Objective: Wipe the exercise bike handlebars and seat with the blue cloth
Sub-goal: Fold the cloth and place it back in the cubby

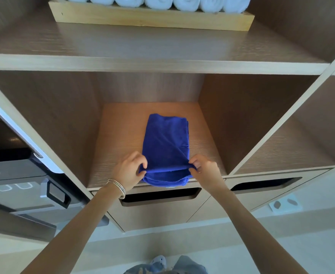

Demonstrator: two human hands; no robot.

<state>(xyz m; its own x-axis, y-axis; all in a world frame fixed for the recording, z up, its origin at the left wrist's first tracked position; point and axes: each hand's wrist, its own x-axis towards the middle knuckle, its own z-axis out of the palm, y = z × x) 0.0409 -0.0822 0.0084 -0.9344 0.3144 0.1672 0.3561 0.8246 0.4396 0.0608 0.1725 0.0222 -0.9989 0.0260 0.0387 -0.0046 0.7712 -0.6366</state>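
Viewing from head | pinching blue cloth (165, 143) at near edge: left hand (130, 170) fingers curled on left corner, right hand (204, 168) fingers curled on right corner | cloth folded, extending beyond fingertips across shelf compartment floor (119, 123), near edge overhanging front lip.
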